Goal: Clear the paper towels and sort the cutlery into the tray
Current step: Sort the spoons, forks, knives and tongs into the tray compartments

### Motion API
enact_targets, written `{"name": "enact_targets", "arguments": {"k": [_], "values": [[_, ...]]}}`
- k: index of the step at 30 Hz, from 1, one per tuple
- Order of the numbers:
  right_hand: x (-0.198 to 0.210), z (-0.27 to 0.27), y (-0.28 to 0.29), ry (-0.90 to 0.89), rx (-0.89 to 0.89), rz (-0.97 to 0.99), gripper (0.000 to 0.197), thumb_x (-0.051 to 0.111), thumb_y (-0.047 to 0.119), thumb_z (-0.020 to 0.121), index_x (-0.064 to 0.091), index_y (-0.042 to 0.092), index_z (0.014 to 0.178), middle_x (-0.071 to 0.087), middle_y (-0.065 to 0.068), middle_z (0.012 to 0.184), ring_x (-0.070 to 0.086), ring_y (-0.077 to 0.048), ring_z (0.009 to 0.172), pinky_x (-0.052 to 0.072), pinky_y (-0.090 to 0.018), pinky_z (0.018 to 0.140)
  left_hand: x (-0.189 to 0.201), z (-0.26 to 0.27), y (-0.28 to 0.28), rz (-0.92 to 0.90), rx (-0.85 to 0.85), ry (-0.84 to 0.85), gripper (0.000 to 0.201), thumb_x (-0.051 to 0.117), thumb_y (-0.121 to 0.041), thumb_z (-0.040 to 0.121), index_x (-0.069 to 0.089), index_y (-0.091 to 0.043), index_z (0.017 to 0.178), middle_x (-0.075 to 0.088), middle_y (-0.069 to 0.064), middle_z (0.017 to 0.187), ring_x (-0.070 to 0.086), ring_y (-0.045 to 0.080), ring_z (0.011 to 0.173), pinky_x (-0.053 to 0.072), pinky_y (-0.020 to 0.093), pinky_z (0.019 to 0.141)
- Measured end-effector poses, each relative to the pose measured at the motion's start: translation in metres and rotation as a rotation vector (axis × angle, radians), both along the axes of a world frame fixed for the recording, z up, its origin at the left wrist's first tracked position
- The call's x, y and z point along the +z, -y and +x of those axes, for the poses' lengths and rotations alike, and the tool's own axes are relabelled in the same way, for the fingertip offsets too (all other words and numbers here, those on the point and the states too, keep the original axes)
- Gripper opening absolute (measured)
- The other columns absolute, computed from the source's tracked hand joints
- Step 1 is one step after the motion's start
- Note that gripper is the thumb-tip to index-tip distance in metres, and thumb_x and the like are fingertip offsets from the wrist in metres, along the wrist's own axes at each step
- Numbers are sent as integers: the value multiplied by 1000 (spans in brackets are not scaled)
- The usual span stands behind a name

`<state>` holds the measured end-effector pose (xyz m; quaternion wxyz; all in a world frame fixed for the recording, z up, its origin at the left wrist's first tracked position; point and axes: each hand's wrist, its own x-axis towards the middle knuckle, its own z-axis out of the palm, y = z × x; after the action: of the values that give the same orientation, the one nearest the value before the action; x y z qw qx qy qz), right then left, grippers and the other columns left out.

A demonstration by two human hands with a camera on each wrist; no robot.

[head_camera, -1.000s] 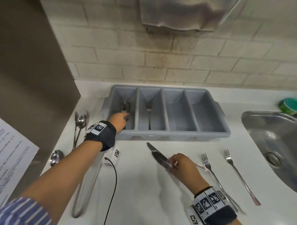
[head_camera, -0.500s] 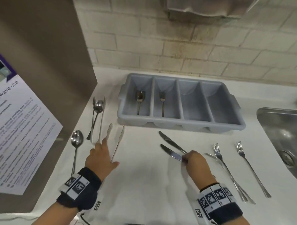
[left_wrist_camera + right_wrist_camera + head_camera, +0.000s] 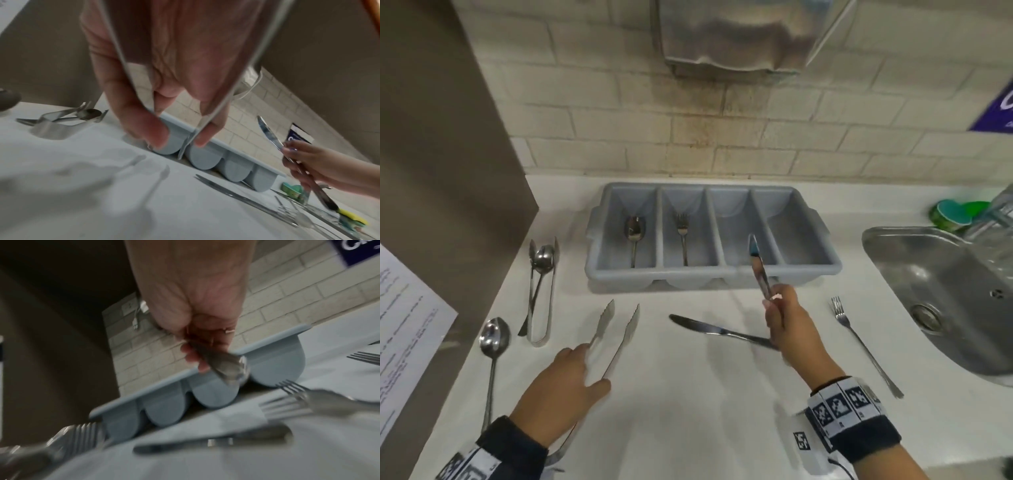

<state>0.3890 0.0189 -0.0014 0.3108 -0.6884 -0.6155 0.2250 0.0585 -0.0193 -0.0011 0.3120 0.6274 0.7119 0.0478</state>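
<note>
The grey four-slot tray (image 3: 709,278) stands by the wall, with a spoon (image 3: 634,230) in its first slot and a fork (image 3: 682,233) in its second. My right hand (image 3: 774,310) grips a table knife (image 3: 757,265) by the handle, lifted, its blade over the third slot. That knife shows raised in the left wrist view (image 3: 267,132). My left hand (image 3: 592,366) holds the large serrated tongs (image 3: 619,325) near the counter, fingers pinching both arms (image 3: 180,139). A second knife (image 3: 717,330) lies on the counter between my hands. No paper towels show on the counter.
Small tongs with a spoon across them (image 3: 541,284) and a loose spoon (image 3: 493,346) lie at the left by a brown panel. A fork (image 3: 859,339) lies right of my hand, beside the steel sink (image 3: 941,284). A towel dispenser (image 3: 729,37) hangs above.
My left hand drew back from the tray's first slot, leaving a spoon there, and took hold of the large tongs. My right hand lifted one knife off the counter toward the tray.
</note>
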Motion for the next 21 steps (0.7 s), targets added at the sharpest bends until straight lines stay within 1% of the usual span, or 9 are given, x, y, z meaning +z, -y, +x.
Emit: {"name": "enact_targets", "arguments": {"k": [2, 5, 9, 11, 13, 15, 17, 19, 21], "values": [[10, 22, -31, -175, -144, 98, 9, 39, 21, 97, 40, 27, 103, 50, 1, 62, 48, -20, 52, 41, -27, 49, 6, 12, 4, 50, -16, 32, 56, 63, -35, 80, 42, -20, 130, 50, -2, 100, 55, 13, 81, 37, 17, 62], [18, 65, -101, -177, -197, 15, 30, 38, 4, 93, 45, 6, 122, 54, -3, 77, 56, -27, 69, 41, -29, 62, 11, 34, 6, 107, -70, 136, 57, 64, -34, 80, 39, -29, 131, 49, -9, 99, 58, 13, 70, 43, 16, 62], [24, 95, -164, 47, -87, -360, 36, 36, -1, 92, 42, -8, 127, 54, -24, 120, 53, -39, 113, 45, -37, 87, 15, 79, 0, 164, -72, 351, 61, 67, -25, 81, 38, -36, 134, 43, -17, 106, 56, 10, 62, 45, 6, 58], [22, 101, -178, 230, 36, -486, 37, 38, 1, 92, 44, -8, 128, 52, -24, 131, 51, -36, 119, 43, -37, 98, 21, 107, -8, 201, -49, 438, 61, 66, -23, 83, 36, -44, 131, 42, -22, 104, 54, 6, 60, 51, 12, 60], [20, 106, -188, 435, 155, -551, 33, 42, 5, 93, 52, -8, 121, 56, -23, 128, 53, -34, 118, 43, -35, 96, 31, 135, -20, 213, -22, 496, 57, 62, -26, 85, 32, -51, 126, 46, -24, 99, 58, 4, 70, 58, 24, 72], [15, 111, -195, 525, 239, -586, 31, 45, 8, 92, 54, -10, 116, 59, -24, 124, 56, -34, 116, 44, -35, 95, 44, 162, -38, 237, 21, 557, 55, 59, -33, 86, 31, -49, 131, 45, -21, 109, 59, 9, 90, 58, 37, 84], [8, 116, -200, 549, 321, -566, 31, 44, 5, 91, 55, -9, 116, 59, -24, 123, 57, -33, 115, 44, -36, 95, 55, 188, -62, 297, 36, 575, 54, 55, -40, 84, 35, -41, 134, 47, -8, 117, 57, 17, 104, 54, 45, 91], [0, 122, -203, 523, 374, -535, 33, 45, 4, 89, 57, -3, 119, 60, -21, 124, 57, -32, 114, 45, -35, 95, 60, 214, -94, 352, 65, 506, 60, 54, -38, 87, 32, -23, 141, 46, 1, 119, 53, 17, 108, 48, 42, 100], [-3, 129, -202, 431, 400, -492, 33, 45, 4, 89, 58, 0, 119, 61, -18, 124, 57, -32, 112, 46, -34, 95, 63, 239, -132, 395, 113, 439, 50, 55, -30, 90, 42, -9, 134, 47, 8, 115, 52, 21, 105, 44, 37, 99]]}}
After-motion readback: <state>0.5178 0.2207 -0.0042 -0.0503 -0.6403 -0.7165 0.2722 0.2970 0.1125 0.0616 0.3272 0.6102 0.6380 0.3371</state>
